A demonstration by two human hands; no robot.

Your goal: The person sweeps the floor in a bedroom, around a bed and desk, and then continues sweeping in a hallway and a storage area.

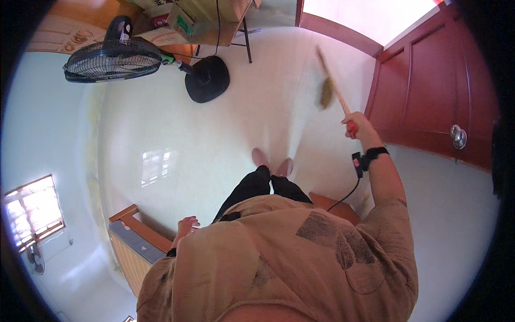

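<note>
My right hand (359, 126) is closed around the handle of a broom (340, 98), with red showing at the grip. The broom reaches forward over the pale tiled floor (257, 92), and its far end is blurred; a brownish, blurred tuft hangs beside the shaft. A black strap with a small cabled device is on my right wrist. My left hand (187, 225) hangs low at my left side near a wooden furniture frame (149, 231), fingers apart, with nothing seen in it. My feet stand on the floor between the two hands.
A black pedestal fan (114, 60) with a round base stands ahead at left. Behind it are cardboard boxes (213, 20) and a thin-legged stand (246, 42). At right is an open dark red door (426, 88) beside a bright doorway with a raised sill (342, 34).
</note>
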